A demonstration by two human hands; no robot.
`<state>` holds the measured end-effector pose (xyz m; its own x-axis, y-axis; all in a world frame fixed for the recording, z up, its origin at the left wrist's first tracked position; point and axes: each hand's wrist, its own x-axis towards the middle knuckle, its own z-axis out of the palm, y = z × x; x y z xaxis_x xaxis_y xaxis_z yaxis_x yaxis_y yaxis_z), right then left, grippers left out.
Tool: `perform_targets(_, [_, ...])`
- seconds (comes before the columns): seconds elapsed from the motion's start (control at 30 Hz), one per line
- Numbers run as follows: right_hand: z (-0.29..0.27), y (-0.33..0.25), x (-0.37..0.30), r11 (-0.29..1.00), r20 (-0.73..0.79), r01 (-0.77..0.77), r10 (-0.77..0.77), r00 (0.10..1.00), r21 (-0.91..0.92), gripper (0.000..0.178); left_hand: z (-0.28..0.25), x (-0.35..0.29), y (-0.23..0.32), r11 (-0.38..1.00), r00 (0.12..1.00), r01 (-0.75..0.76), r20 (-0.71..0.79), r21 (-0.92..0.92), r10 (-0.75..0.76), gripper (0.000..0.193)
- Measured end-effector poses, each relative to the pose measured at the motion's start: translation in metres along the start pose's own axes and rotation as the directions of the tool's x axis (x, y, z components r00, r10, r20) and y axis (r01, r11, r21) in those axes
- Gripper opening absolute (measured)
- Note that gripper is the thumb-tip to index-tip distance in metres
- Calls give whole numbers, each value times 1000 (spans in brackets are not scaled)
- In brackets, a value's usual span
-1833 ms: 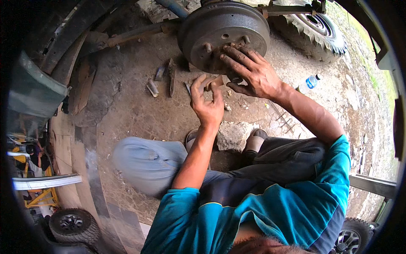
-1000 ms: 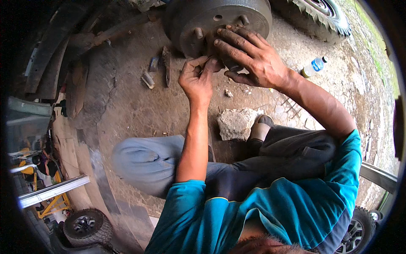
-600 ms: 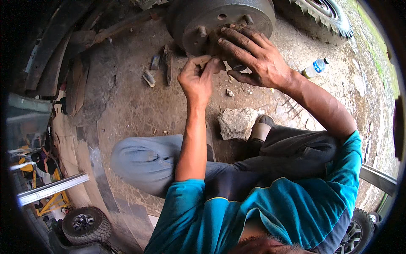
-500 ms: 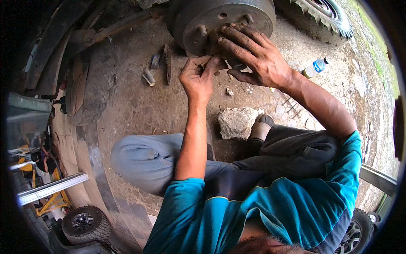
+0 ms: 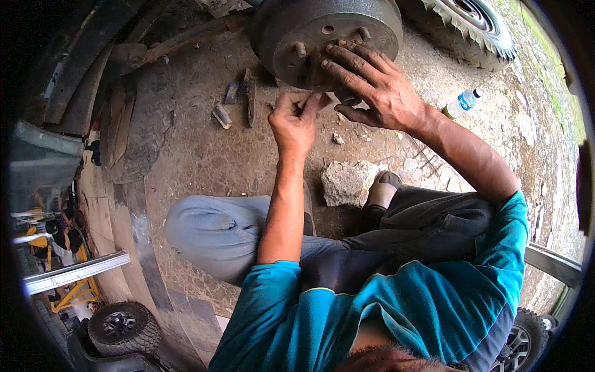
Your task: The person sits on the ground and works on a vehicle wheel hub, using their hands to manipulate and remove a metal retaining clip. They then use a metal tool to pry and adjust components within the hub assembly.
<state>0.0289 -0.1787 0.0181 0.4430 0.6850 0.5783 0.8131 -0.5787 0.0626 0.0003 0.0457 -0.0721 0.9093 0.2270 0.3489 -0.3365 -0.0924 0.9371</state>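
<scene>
A dark grey brake drum (image 5: 288, 38) with wheel studs sticking out of its face is at the top of the view. My right hand (image 5: 384, 93) lies over its hub, fingers stretched out across the metal and the thumb lower, apart from them. Below the drum's lower edge, my left hand (image 5: 292, 121) is closed in a pinch, its thumb against the bent fingers. Whatever sits between those fingertips is too small and dark to name. The drum's centre is partly hidden behind my right hand.
A rough stone block (image 5: 350, 183) lies by my foot. A plastic bottle (image 5: 463, 103) stands to the right, below a treaded tyre (image 5: 477, 46). Small metal pieces (image 5: 222, 116) lie on the ground left of the drum. Another wheel (image 5: 124, 328) is at lower left.
My left hand has shifted slightly right and down, still pinched. My right hand stays on the hub with hardly any movement.
</scene>
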Motion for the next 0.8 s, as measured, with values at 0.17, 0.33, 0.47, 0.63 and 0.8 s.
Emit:
perform_targets(0.17, [3,1,0,1000,-10,8,-8,1000,26,85,-2,-12,-13,980,997,-67,-12,186,71,16])
perform_targets(0.33, [3,3,-4,1000,27,2,-2,1000,8,85,7,1,9,988,998,45,-31,-149,-50,14])
perform_targets(0.47, [2,-2,-5,1000,31,-11,11,999,11,85,4,-11,-9,995,992,96,-82,6,-95,15])
perform_targets(0.63, [1,2,-2,1000,26,-3,3,1000,7,86,12,-2,11,991,1000,27,14,-132,-25,12])
perform_targets(0.8, [3,2,-4,1000,14,-1,1,1000,4,84,6,-13,-13,989,991,123,-48,-82,-128,16])
